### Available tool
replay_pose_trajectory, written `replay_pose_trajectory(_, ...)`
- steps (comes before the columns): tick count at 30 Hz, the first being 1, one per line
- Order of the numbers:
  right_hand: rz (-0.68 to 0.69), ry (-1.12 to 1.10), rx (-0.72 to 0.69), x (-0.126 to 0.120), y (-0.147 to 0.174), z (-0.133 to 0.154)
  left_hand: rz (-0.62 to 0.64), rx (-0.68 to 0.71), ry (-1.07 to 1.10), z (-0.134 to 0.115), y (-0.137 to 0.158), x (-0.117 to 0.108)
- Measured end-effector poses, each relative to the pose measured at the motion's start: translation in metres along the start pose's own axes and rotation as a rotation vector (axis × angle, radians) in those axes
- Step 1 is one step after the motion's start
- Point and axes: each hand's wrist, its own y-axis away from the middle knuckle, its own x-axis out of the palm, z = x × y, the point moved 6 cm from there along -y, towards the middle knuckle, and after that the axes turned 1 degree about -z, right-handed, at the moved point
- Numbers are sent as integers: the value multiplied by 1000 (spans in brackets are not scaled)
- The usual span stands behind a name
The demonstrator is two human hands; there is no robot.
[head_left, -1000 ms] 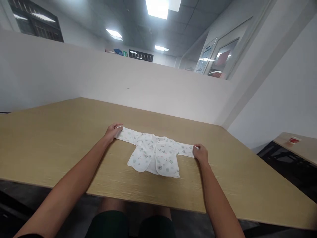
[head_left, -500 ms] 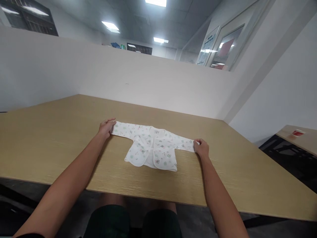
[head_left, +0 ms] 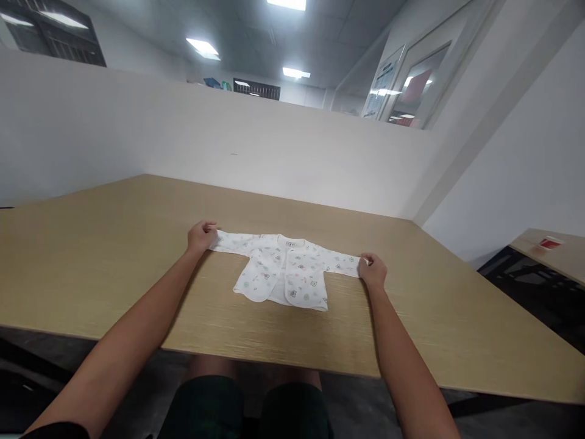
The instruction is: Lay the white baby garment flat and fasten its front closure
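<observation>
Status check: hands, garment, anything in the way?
Left hand grips one sleeve end, right hand the other. Baby shirt spread flat on wooden table, front up. Nothing near it.

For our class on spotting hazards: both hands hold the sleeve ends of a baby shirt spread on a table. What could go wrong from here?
1. The left hand and right hand could pull unevenly, skewing the baby shirt.
2. Its open front flaps may bunch.
3. It could slide toward the table edge.
</observation>
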Motion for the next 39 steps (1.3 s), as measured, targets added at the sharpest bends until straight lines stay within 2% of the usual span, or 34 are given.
replay_pose_trajectory(3,-31,29,-33,-3,0,7,22,180,-159,-17,5,2)
replay_pose_trajectory(6,-62,12,-170,-4,4,26,272,350,-221,-32,16,18)
replay_pose_trajectory(8,-20,-50,-281,2,10,41,458,434,-261,-37,27,30)
replay_pose_trajectory(10,70,-103,-346,12,18,53,533,471,-307,-37,34,36)
replay_pose_trajectory(14,303,-107,-342,36,30,58,557,467,-362,-33,36,40)
replay_pose_trajectory(16,358,-97,-322,41,31,56,561,441,-385,-32,34,41)
replay_pose_trajectory(29,380,-142,-266,44,27,49,558,537,-427,-31,35,39)
replay_pose_trajectory(39,396,-131,-258,44,26,48,505,517,-492,-40,40,34)
